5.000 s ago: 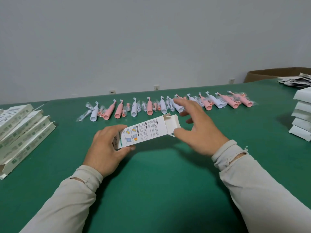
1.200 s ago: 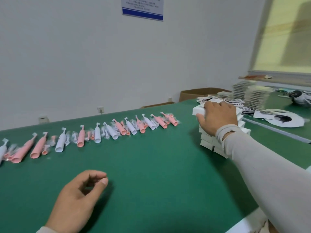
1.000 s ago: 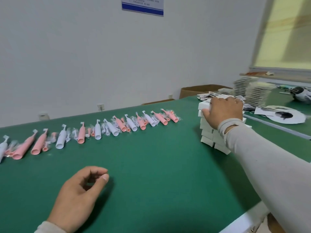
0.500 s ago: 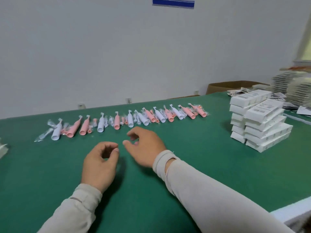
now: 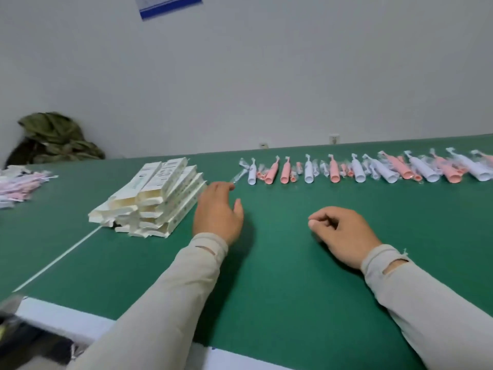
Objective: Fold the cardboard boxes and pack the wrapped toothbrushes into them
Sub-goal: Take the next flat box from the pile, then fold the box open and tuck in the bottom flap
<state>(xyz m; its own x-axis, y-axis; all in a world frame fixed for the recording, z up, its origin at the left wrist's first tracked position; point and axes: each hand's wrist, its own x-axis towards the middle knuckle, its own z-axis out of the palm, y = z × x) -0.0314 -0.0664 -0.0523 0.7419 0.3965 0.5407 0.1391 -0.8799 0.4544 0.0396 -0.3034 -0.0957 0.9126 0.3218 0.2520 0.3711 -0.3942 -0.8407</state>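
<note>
While both hands hold nothing, the left hand (image 5: 217, 209) lies flat w/ fingers relaxed just right of the stack of flat boxes (image 5: 153, 198), prob. placed to pull the next one off. Right hand (image 5: 344, 233) rests further right of the stack, fingers loosely curled, idle (waiting to help fold, I'd guess). Beyond them, right of the stack, a row of wrapped toothbrushes (image 5: 360, 170), pink and white, lies along the green table (image 5: 266, 289), within reach for packing. Boxes in the stack look unfolded; none shows anything inside. Left of the stack, approx. at the table edge, sits a blurred heap of more wrapped brushes (image 5: 18, 184).
</note>
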